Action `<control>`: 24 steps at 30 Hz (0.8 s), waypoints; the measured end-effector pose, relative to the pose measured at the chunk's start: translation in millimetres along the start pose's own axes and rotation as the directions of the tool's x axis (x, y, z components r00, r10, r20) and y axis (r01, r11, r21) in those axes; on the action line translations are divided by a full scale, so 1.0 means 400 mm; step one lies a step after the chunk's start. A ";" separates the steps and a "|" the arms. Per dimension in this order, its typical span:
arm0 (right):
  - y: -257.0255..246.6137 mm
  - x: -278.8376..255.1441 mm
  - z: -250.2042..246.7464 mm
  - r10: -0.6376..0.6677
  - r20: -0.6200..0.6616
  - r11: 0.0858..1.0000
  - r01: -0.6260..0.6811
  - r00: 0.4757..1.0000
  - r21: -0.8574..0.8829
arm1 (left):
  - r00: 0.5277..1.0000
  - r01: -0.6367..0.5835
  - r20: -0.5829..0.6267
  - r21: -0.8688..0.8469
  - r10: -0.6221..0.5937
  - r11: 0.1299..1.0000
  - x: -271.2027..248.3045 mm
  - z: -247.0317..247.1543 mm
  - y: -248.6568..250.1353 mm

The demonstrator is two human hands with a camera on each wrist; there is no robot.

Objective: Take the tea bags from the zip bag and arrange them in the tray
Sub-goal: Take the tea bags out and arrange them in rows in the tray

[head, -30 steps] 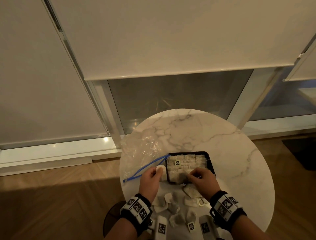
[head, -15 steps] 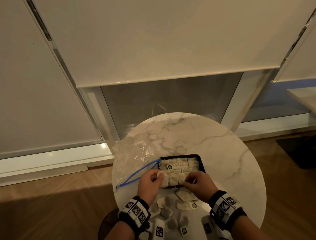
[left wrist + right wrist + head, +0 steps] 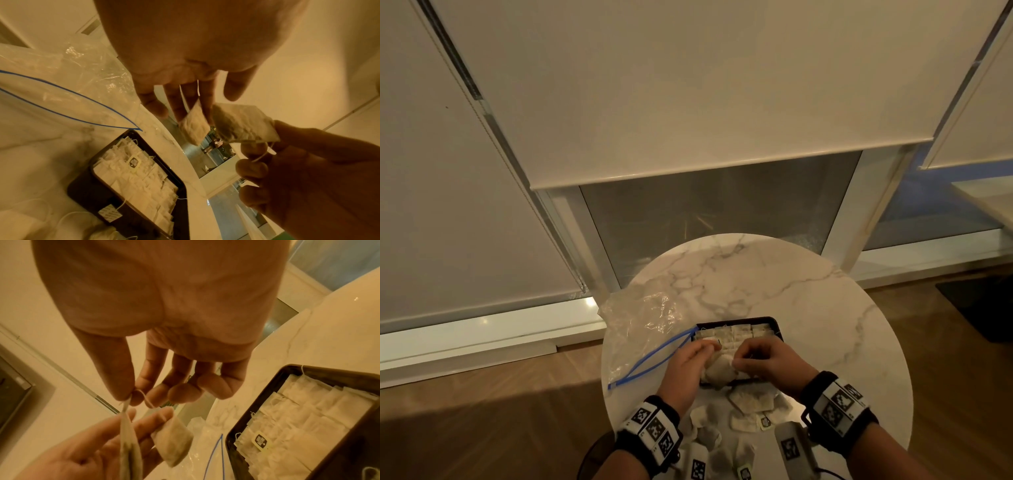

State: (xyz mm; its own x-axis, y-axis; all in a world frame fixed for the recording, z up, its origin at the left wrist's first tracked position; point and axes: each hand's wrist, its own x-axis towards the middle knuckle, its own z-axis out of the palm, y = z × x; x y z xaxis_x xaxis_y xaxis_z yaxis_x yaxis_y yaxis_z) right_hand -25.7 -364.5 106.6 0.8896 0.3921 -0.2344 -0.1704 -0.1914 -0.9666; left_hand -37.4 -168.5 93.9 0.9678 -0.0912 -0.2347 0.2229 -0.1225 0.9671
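Note:
A black tray [image 3: 777, 323] on the round marble table holds rows of white tea bags [image 3: 144, 183]. The clear zip bag [image 3: 643, 329] with a blue seal lies open to its left. Both hands hover over the tray's near edge. My right hand [image 3: 131, 395] pinches the top of one tea bag [image 3: 244, 125] and its string between thumb and forefinger. My left hand [image 3: 185, 104] faces it and holds a smaller tea bag [image 3: 172, 438] at its fingertips. A string runs between the two bags.
Several loose tea bags [image 3: 750, 401] and paper tags lie on the near part of the table [image 3: 825, 301], below my wrists. Behind the table are window frames and lowered blinds. The wooden floor drops away on both sides.
Both hands have come together and lifted off the tray's near edge. Each now holds a tea bag up in the air. The head view has tilted slightly.

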 end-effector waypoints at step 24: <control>0.011 0.041 -0.084 -0.045 -0.318 0.919 -0.085 0.947 -0.384 | 0.980 0.021 -0.198 0.206 0.021 0.978 0.083 0.047 -0.042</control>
State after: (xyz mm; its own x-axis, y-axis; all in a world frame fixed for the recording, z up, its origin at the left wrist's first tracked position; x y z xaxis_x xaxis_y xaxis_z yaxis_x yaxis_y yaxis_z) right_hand 2.4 -389.3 102.0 0.9849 0.0937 -0.1455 -0.0696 -0.5550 -0.8289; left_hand -11.1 -188.0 68.0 0.9762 0.1040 -0.1901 0.2140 -0.3249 0.9212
